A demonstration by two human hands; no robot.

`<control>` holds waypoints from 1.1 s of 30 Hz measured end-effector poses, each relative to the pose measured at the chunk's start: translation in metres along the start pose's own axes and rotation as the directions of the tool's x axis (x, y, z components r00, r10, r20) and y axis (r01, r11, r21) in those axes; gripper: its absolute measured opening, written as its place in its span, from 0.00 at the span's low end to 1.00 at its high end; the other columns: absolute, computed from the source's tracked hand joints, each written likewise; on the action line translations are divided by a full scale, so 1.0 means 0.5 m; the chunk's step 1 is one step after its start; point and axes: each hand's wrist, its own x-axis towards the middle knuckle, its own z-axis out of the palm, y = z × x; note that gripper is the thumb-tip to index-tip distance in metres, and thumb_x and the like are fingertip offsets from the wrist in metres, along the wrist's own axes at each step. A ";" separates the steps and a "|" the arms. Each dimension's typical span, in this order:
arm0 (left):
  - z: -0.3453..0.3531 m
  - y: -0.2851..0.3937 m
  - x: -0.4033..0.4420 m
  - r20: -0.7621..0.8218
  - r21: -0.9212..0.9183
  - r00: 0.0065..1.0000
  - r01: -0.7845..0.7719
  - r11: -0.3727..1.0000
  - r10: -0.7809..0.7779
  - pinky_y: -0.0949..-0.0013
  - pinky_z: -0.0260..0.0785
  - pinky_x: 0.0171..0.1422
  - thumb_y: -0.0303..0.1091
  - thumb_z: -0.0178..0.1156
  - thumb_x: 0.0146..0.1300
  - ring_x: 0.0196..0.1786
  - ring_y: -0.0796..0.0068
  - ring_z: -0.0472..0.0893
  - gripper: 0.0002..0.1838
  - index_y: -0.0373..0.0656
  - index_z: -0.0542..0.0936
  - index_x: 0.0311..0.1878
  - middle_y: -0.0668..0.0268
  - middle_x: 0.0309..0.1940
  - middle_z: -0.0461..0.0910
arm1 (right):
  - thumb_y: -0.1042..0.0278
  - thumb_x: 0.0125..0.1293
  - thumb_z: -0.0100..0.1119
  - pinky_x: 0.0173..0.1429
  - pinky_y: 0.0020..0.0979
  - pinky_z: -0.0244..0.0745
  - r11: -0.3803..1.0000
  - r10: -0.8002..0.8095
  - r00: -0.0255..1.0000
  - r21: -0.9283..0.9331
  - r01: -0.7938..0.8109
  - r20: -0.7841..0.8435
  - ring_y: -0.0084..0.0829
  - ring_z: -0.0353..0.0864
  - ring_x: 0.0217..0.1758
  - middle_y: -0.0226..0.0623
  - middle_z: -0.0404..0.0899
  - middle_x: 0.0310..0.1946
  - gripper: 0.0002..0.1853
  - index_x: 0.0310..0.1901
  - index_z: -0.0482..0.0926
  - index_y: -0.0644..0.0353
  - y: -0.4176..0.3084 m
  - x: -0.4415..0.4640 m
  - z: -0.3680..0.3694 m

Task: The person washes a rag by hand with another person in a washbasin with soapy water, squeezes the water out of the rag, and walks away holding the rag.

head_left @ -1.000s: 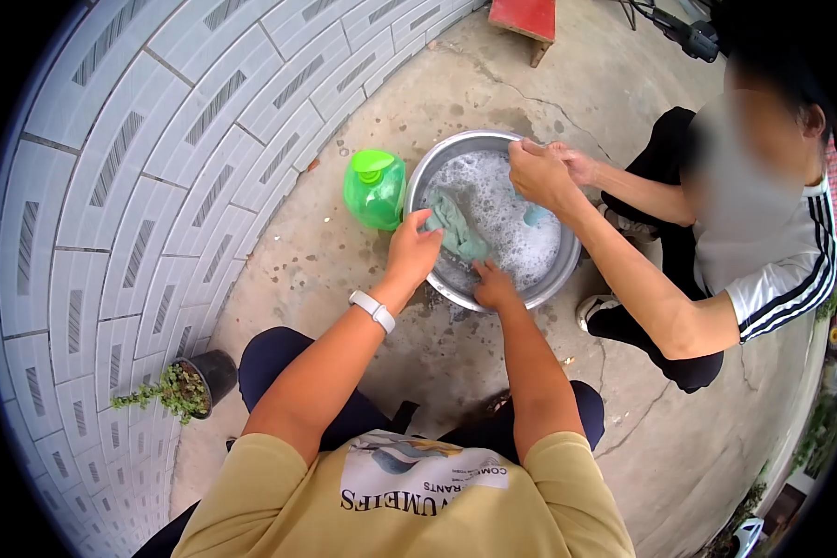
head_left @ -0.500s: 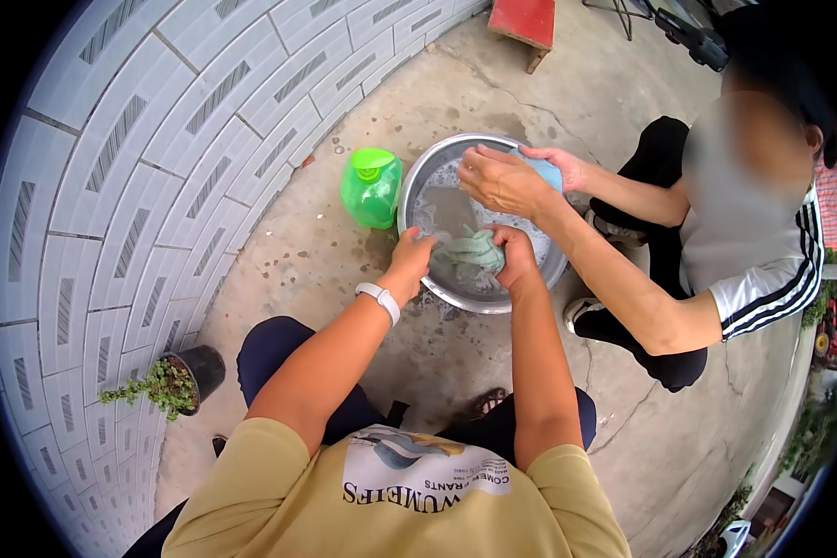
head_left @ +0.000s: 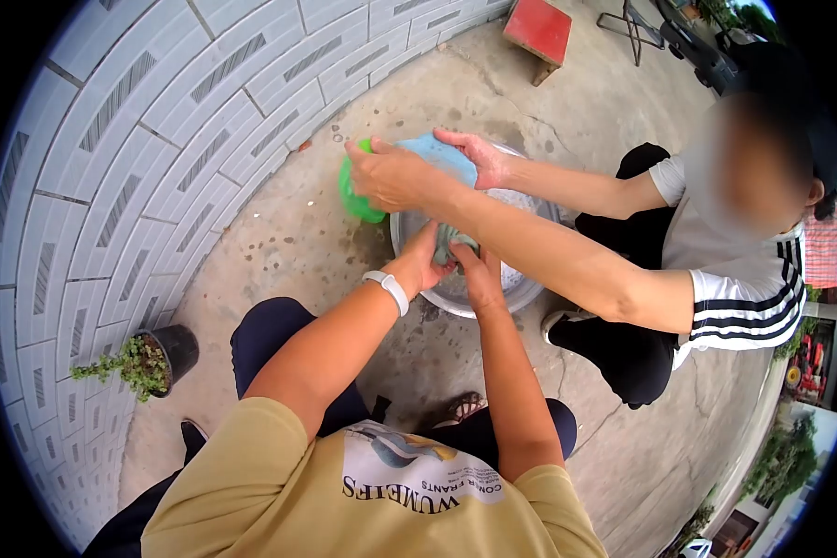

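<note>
My left hand (head_left: 423,260) and my right hand (head_left: 477,272) are close together over the near side of a metal basin (head_left: 528,290). Both are closed on a wet, bunched, pale green cloth (head_left: 452,244), whose far part is partly hidden by the other person's forearm. Soapy water (head_left: 521,201) shows in the basin. Just beyond my hands, the other person's hands (head_left: 391,177) hold a light blue cloth (head_left: 442,156) above the basin's far left side.
A green bottle (head_left: 355,197) stands left of the basin, partly covered by the other person's hand. That person (head_left: 716,251) squats at the right. A potted plant (head_left: 169,361) sits by the tiled wall (head_left: 158,186). A red stool (head_left: 538,30) is at the back.
My hands have come closer together, bunching the green cloth between them. The other person's hands have moved left with the blue cloth, now partly covering the green bottle.
</note>
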 end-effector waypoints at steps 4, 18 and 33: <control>-0.007 -0.010 0.008 0.231 0.078 0.972 -0.051 0.996 0.031 0.69 0.67 0.40 0.51 0.46 0.61 0.49 0.75 0.70 0.17 0.52 0.70 0.47 0.67 0.45 0.71 | 0.65 0.59 0.58 0.53 0.28 0.63 0.927 -0.277 0.960 -0.271 0.258 -0.032 0.27 0.68 0.50 0.36 0.73 0.46 0.18 0.48 0.71 0.66 -0.010 -0.006 0.052; 0.018 -0.057 0.016 0.133 0.467 0.941 -0.335 0.818 0.310 0.65 0.64 0.51 0.44 0.39 0.66 0.52 0.67 0.70 0.21 0.36 0.70 0.50 0.58 0.48 0.72 | 0.64 0.61 0.50 0.54 0.36 0.62 0.931 -0.262 0.909 -0.332 0.150 -0.324 0.36 0.69 0.48 0.42 0.73 0.43 0.14 0.45 0.73 0.63 0.047 0.028 0.041; 0.035 -0.050 -0.015 0.038 0.502 0.964 -0.245 0.829 0.262 0.70 0.48 0.14 0.44 0.39 0.62 0.12 0.76 0.61 0.18 0.42 0.70 0.25 0.68 0.14 0.65 | 0.68 0.54 0.54 0.47 0.35 0.66 0.906 -0.398 0.789 -0.335 0.258 -0.469 0.39 0.75 0.40 0.45 0.78 0.34 0.13 0.38 0.75 0.68 0.019 0.062 0.042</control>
